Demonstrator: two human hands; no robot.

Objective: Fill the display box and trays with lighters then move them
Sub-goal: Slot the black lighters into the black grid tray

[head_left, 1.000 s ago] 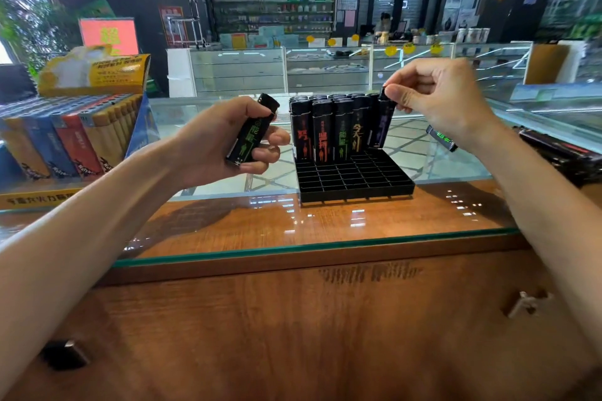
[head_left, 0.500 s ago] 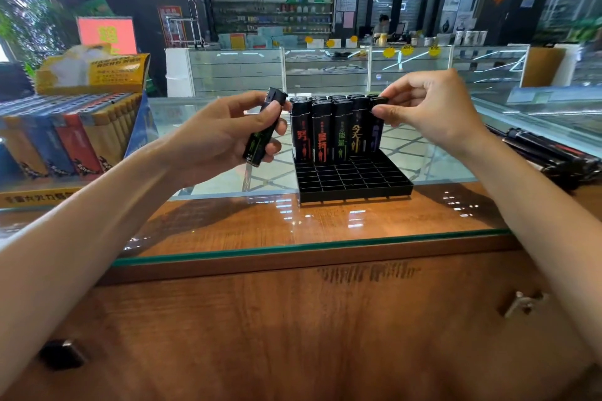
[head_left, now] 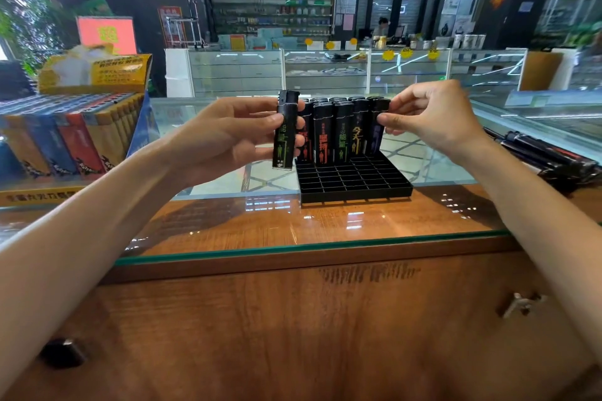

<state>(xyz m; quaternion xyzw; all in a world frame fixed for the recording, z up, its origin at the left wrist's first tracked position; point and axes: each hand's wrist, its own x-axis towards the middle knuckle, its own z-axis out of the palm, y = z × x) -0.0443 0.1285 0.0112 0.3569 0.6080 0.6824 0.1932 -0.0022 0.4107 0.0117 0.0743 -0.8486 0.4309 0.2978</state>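
Your left hand point(head_left: 234, 140) grips a black lighter point(head_left: 285, 133) upright at the 9 o'clock side of the grid tray point(head_left: 358, 187), which sits at your 12 on the table point(head_left: 325, 225). Your right hand point(head_left: 433, 120) pinches the end lighter point(head_left: 376, 137) at 3 o'clock. Bump the packed row point(head_left: 332, 133) sideways and its neighbours may topple.

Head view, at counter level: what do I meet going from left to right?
Yellow-and-blue cardboard display box of coloured lighters → left hand → green-printed black lighter it holds → black plastic grid tray → right hand, pinching the purple-printed black lighter → loose black lighters on the glass.
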